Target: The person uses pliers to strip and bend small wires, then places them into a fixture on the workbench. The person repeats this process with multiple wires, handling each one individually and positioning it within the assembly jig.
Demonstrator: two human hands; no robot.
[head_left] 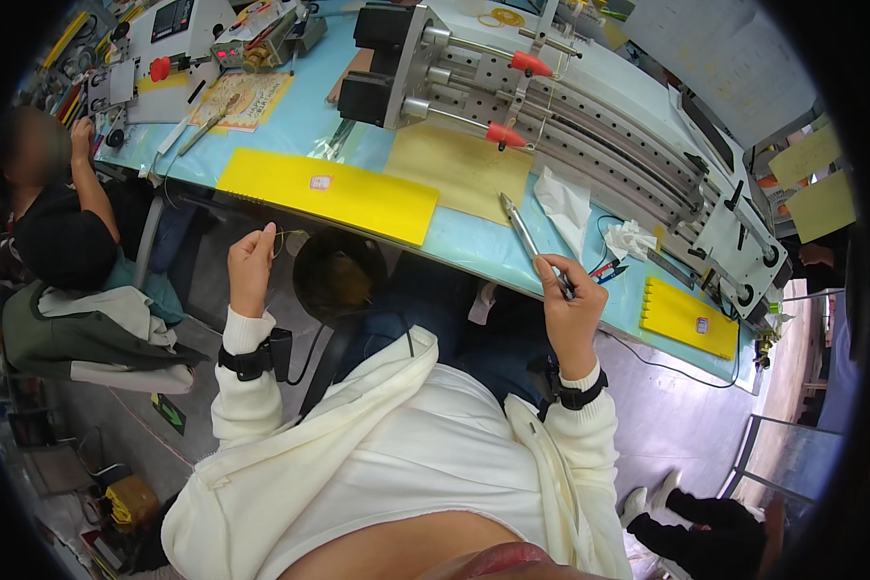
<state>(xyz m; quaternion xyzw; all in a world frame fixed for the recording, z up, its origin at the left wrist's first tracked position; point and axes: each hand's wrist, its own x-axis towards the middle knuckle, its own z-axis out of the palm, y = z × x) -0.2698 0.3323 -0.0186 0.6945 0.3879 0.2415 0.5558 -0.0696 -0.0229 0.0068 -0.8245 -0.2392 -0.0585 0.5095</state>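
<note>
My left hand [250, 271] is raised in front of the table edge, thumb and fingertips pinched together on a thin yellowish wire [280, 241] that curls to the right. In my right hand [574, 307], over the table's front edge, is a slim silver pen-shaped tool [520, 227], its tip pointing up and to the left. A long yellow board [329, 193] lies along the edge between my hands. Beyond the tool's tip is a dull yellow sheet [459, 169]. White crumpled tissue [563, 205] lies right of the tool.
A metal machine with rods and red clips [512, 116] spans the back of the table. A round dark bin [338, 275] stands below the edge, near my left hand. A smaller yellow board [688, 319] lies at the right. Another person [68, 208] sits at the far left.
</note>
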